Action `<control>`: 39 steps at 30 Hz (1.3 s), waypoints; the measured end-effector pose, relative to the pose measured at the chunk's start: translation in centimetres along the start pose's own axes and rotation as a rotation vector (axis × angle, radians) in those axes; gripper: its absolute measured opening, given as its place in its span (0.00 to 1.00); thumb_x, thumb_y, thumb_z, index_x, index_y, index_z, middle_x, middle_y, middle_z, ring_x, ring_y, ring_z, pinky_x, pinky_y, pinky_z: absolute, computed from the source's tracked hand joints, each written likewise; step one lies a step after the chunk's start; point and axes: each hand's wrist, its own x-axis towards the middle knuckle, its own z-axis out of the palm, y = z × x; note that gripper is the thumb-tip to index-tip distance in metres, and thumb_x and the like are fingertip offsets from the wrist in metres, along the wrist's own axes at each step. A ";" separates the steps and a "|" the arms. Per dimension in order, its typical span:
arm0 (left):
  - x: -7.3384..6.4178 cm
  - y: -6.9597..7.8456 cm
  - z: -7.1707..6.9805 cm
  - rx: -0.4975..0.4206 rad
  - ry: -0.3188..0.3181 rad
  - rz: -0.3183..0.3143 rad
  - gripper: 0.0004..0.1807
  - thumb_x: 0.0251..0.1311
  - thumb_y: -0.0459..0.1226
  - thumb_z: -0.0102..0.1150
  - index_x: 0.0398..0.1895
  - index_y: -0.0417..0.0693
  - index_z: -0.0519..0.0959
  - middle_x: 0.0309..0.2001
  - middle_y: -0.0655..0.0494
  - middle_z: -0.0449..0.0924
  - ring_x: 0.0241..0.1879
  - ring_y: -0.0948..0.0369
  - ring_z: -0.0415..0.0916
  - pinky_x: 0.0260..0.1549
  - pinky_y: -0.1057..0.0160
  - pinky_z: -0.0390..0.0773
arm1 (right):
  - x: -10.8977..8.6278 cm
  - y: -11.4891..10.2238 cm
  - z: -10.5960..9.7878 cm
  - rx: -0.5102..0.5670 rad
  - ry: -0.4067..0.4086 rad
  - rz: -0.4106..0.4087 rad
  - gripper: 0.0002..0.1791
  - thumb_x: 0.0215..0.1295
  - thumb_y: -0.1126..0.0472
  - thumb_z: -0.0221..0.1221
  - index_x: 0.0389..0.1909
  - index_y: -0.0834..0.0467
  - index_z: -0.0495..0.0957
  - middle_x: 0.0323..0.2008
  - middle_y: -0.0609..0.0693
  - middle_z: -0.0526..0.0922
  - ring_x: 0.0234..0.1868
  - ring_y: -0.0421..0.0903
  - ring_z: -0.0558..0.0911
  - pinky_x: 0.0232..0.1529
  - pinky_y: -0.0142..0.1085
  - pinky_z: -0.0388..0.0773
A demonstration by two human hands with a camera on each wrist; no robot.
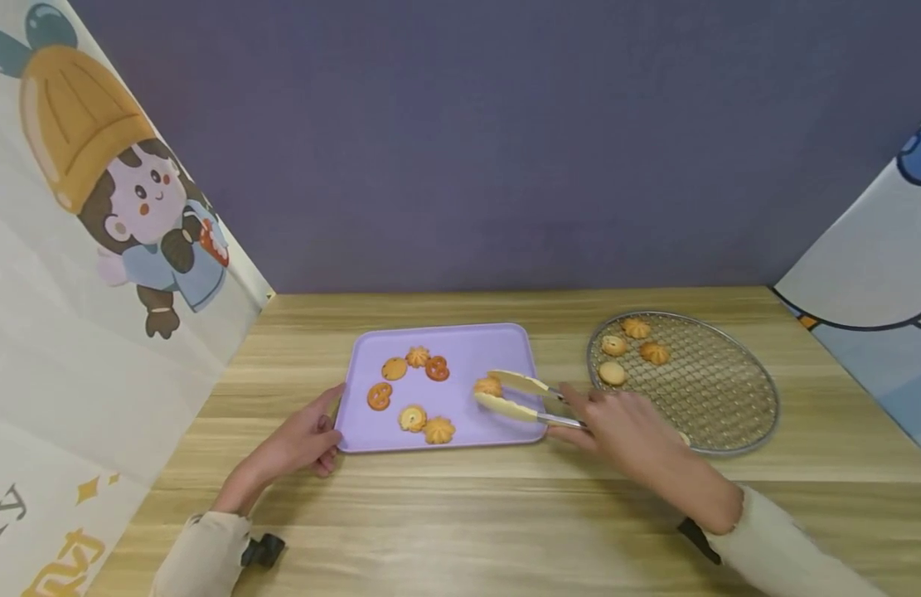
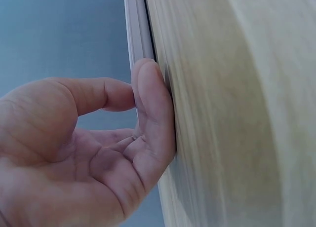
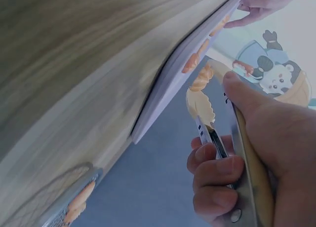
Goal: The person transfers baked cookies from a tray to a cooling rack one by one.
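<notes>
My right hand (image 1: 624, 427) holds metal tongs with cream tips (image 1: 508, 408), which have a ridged golden cookie (image 1: 488, 386) between them. The tips and cookie overlap the right part of a lilac tray (image 1: 475, 352) in the head view; in the right wrist view the cookie (image 3: 201, 79) shows between the tips, beyond the tray's edge. At the tray's left front corner, my left hand (image 1: 299, 439) pinches the rim, its thumb and fingers (image 2: 154, 103) bent at the edge. On the tray lie pretzel-shaped cookies (image 1: 380, 396), flower-shaped cookies (image 1: 439, 429) and a round cookie (image 1: 394, 369).
A round wire rack (image 1: 717, 385) stands to the right of the tray, with several cookies (image 1: 612, 373) mostly on its left side. My right forearm crosses its near edge. The wooden table (image 1: 430, 514) meets a dark wall behind, with printed panels at both sides.
</notes>
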 end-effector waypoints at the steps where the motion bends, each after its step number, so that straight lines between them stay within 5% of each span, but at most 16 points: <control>1: 0.0 0.0 0.0 -0.002 -0.002 0.005 0.43 0.64 0.24 0.50 0.79 0.38 0.43 0.24 0.45 0.73 0.19 0.56 0.75 0.18 0.56 0.85 | -0.2 0.1 -0.1 0.006 0.006 0.003 0.33 0.56 0.36 0.66 0.53 0.56 0.81 0.18 0.51 0.78 0.11 0.38 0.66 0.06 0.29 0.59; 11: 0.1 -0.3 -0.1 0.006 0.004 -0.010 0.42 0.64 0.24 0.50 0.79 0.39 0.45 0.24 0.45 0.73 0.20 0.56 0.75 0.19 0.56 0.85 | -1.8 1.3 -1.1 -0.007 -0.004 0.044 0.30 0.58 0.33 0.63 0.52 0.51 0.79 0.17 0.47 0.74 0.11 0.37 0.64 0.06 0.28 0.55; 19: 0.0 -0.4 -0.1 0.006 -0.001 -0.017 0.41 0.65 0.24 0.50 0.79 0.39 0.45 0.25 0.45 0.72 0.21 0.55 0.75 0.21 0.56 0.86 | -3.3 2.3 -2.0 0.020 -0.040 0.125 0.32 0.58 0.34 0.63 0.54 0.52 0.80 0.22 0.52 0.80 0.12 0.40 0.69 0.07 0.35 0.66; 36: 0.1 -0.1 -0.2 0.019 -0.010 -0.029 0.41 0.66 0.26 0.49 0.79 0.40 0.44 0.26 0.45 0.73 0.21 0.56 0.76 0.21 0.56 0.86 | -6.9 5.5 -3.1 0.026 -0.024 0.236 0.34 0.56 0.38 0.67 0.56 0.59 0.80 0.23 0.55 0.82 0.14 0.45 0.74 0.09 0.41 0.69; 39: 0.1 0.0 -0.2 0.019 -0.019 -0.022 0.41 0.66 0.26 0.49 0.79 0.39 0.43 0.26 0.45 0.73 0.21 0.57 0.76 0.22 0.56 0.86 | -7.5 6.2 -3.3 0.068 -0.064 0.290 0.35 0.58 0.37 0.65 0.58 0.59 0.79 0.28 0.57 0.85 0.19 0.50 0.80 0.13 0.48 0.75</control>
